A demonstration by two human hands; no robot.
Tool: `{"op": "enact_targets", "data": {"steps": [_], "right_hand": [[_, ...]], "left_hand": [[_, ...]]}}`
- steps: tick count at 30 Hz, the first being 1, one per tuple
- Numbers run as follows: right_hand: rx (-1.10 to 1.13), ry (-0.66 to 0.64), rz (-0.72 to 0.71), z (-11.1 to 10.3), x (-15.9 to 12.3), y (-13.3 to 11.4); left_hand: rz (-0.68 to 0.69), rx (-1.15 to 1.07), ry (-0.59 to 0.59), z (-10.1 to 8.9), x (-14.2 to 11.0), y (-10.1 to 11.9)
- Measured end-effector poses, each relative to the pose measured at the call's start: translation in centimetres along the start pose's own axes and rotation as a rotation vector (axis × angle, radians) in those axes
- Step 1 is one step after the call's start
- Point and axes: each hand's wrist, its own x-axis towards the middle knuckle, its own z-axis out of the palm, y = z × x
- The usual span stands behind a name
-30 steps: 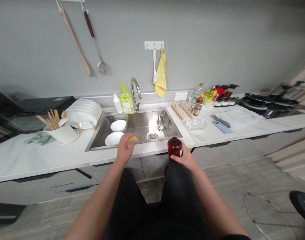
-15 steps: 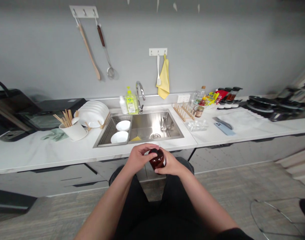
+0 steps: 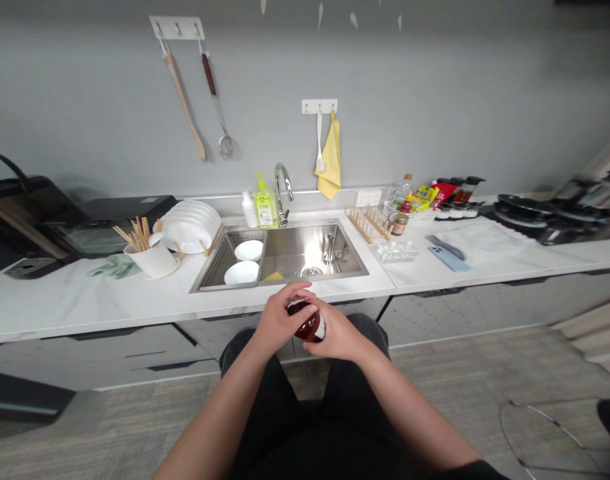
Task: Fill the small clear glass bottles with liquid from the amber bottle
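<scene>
A dark red bottle [image 3: 309,327] with a white label is held in front of my lap, below the counter edge. My right hand [image 3: 337,331] wraps round its body from the right. My left hand [image 3: 281,317] is closed over its top, hiding the black cap. Just beyond the hands lies the steel sink [image 3: 335,267], with two white bowls [image 3: 243,272] on its left rack and a yellow sponge [image 3: 273,277] in the basin.
White counter [image 3: 85,303] with a cup of chopsticks [image 3: 153,257], stacked plates [image 3: 189,223], soap bottles [image 3: 265,207], a tap [image 3: 283,190]. Right of the sink: wooden rack [image 3: 369,223], condiment basket [image 3: 419,200], blue phone [image 3: 449,258], pans [image 3: 545,217]. A wire stool frame [image 3: 549,433] stands on the floor.
My left hand left the yellow sponge in the sink and came back to close over the bottle's cap. Both hands now hold the bottle lower, nearer my lap.
</scene>
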Motion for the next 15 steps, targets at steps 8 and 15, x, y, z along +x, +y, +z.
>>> {"op": "enact_targets", "data": {"steps": [8, 15], "right_hand": [[-0.044, 0.06, 0.013, 0.3, -0.3, -0.2], [-0.098, 0.111, 0.044, 1.0, -0.5, 0.3]], "left_hand": [[0.069, 0.022, -0.041, -0.6, -0.1, 0.5], [0.099, 0.166, -0.011, -0.5, -0.5, 1.0]]}}
